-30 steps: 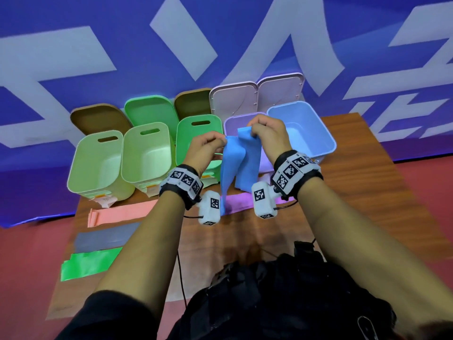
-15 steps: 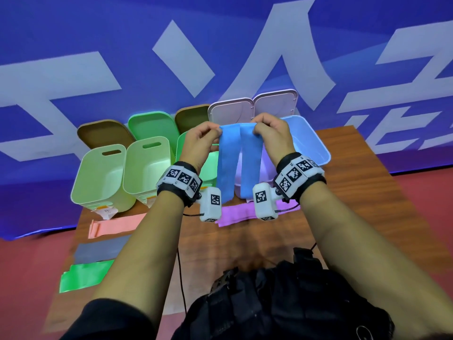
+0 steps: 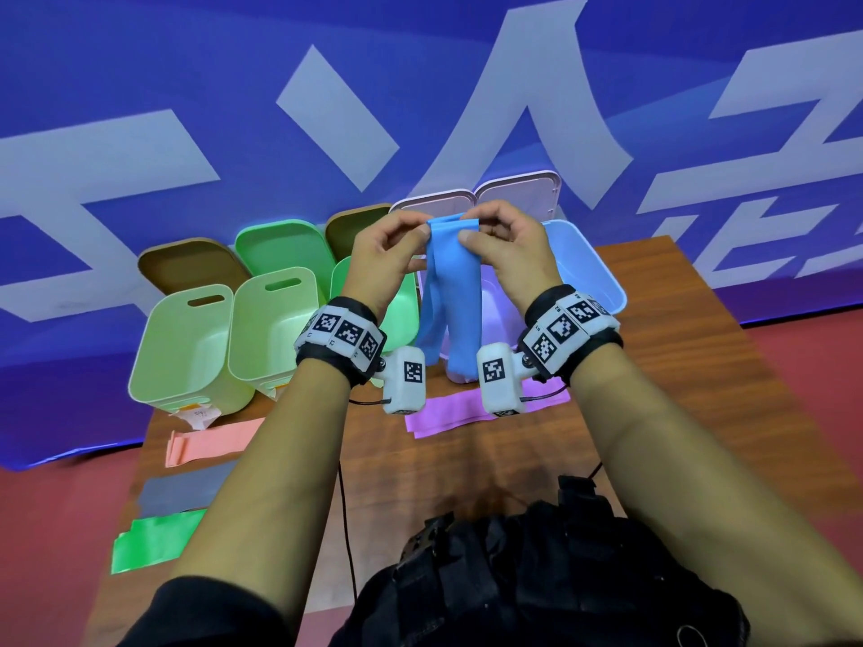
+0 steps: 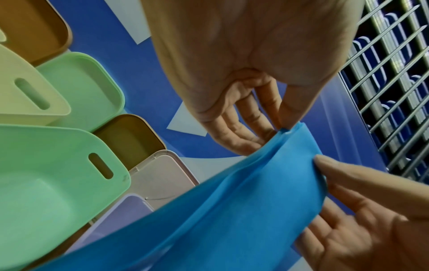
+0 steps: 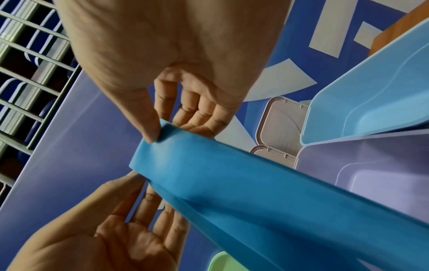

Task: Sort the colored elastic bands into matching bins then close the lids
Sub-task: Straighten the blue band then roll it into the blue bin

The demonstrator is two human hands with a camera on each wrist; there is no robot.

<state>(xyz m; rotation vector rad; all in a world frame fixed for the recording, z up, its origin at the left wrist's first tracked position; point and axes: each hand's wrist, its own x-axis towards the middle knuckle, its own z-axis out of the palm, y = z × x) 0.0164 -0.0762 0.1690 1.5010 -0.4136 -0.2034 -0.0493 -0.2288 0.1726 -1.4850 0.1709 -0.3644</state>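
From the head camera, the left hand [image 3: 384, 254] and the right hand [image 3: 506, 245] meet above the bins, each pinching the top edge of a blue elastic band [image 3: 450, 291] between thumb and fingers. The band hangs folded straight down from the grip, in front of the purple bin [image 3: 495, 310]. Just right of the grip sits the light blue bin [image 3: 593, 268], its lid open; left of the grip stand three green bins, the nearest the mint green bin [image 3: 401, 310]. Below the grip a purple band [image 3: 448, 413] lies flat on the wooden table [image 3: 677, 366]. Far down and left of the grip lie a pink band [image 3: 210, 443], a grey band [image 3: 184, 490] and a green band [image 3: 154, 544].

In the left wrist view, the left hand [image 4: 246, 73] holds the band's [image 4: 243, 210] corner between thumb and fingertips; the right hand [image 4: 362, 220] pinches the edge just beside it. The mint green bin [image 4: 46, 174] lies left of the grip.

In the right wrist view, the right hand's [image 5: 176, 64] thumb presses the band [image 5: 232, 183] against curled fingers. The left hand [image 5: 111, 229] grips it from below, fingers behind the fold. The light blue bin [image 5: 371, 100] and purple bin [image 5: 371, 174] lie right of the grip.
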